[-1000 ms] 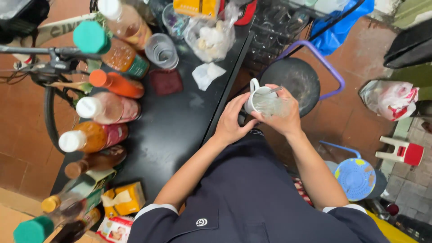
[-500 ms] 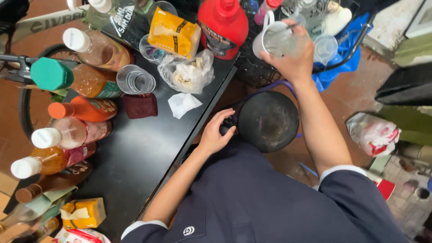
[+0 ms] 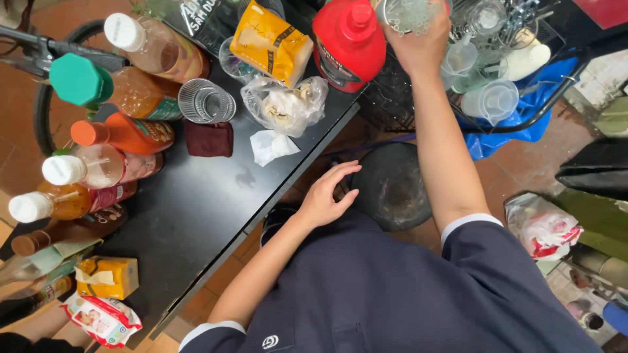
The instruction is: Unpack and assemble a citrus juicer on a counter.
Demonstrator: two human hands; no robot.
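My right hand [image 3: 418,39] is stretched forward at the top of the view, gripping a clear ribbed glass [image 3: 409,13] above a dark wire rack [image 3: 523,111] that holds several clear cups and jugs. A big red bottle [image 3: 350,42] stands just left of that hand. My left hand [image 3: 327,193] is empty, fingers spread, hovering by the edge of the black table [image 3: 196,209] next to a round black stool [image 3: 392,186].
Several syrup bottles with white, green and orange caps line the table's left side. Another ribbed glass [image 3: 206,101], a dark red cloth [image 3: 209,138], a plastic bag [image 3: 284,104], a crumpled tissue [image 3: 271,145] and a yellow packet [image 3: 271,42] lie further back. A red-and-white bag [image 3: 543,229] sits on the floor at right.
My right hand has carried the glass from in front of my chest forward and up over the rack. My left hand let go of it and dropped beside the table edge.
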